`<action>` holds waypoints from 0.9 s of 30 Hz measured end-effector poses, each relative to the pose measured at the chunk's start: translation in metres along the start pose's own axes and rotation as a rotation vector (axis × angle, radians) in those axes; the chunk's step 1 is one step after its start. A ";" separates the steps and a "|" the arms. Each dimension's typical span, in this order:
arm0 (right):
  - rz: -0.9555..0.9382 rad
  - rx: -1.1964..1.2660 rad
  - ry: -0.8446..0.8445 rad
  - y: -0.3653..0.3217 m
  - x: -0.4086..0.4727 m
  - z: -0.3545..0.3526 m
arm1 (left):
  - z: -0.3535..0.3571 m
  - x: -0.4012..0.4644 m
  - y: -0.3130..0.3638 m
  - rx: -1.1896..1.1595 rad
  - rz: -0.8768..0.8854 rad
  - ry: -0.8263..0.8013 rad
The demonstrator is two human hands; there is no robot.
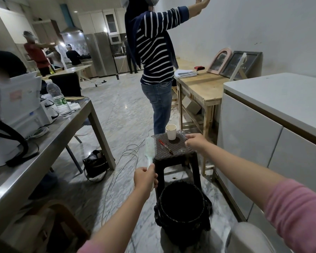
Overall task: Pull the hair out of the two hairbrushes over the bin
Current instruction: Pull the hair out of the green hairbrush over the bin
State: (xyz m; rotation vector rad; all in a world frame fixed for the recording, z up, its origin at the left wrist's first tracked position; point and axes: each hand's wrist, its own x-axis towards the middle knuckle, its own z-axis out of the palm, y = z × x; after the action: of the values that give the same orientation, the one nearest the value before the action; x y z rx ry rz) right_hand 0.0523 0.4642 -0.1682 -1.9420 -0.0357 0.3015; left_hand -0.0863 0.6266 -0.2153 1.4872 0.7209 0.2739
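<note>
My left hand [145,178] grips the handle of a pale green hairbrush [149,149], held upright beside the left edge of a dark stool [166,148]. My right hand [196,142] rests on the stool's right edge with its fingers curled over the rim. A black bin [182,205] lined with a dark bag stands on the floor just in front of the stool, below both hands. I see only one hairbrush.
A paper cup [171,132] and a red pen [165,146] lie on the stool. A person in a striped top [156,57] stands just behind it. A steel table [44,143] is on the left, a white cabinet [263,136] on the right, cables and a black bag [95,164] on the floor.
</note>
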 end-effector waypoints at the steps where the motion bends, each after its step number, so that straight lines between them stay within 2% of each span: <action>1: -0.004 -0.015 -0.042 0.000 0.001 0.000 | 0.000 0.000 0.000 0.004 0.002 -0.004; 15: -0.082 -0.047 -0.013 -0.004 -0.010 0.003 | 0.004 -0.007 -0.002 0.000 0.006 -0.061; 23: -0.133 -0.006 -0.242 -0.014 -0.031 0.027 | 0.021 -0.021 0.004 0.072 0.099 -0.108; 27: -0.179 0.011 -0.113 -0.009 -0.017 0.048 | 0.031 -0.028 0.006 0.113 0.196 -0.123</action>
State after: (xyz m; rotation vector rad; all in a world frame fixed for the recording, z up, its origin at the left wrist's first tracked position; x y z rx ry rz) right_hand 0.0263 0.5083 -0.1738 -1.8939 -0.2794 0.2910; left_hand -0.0880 0.5861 -0.2045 1.6706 0.4997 0.2911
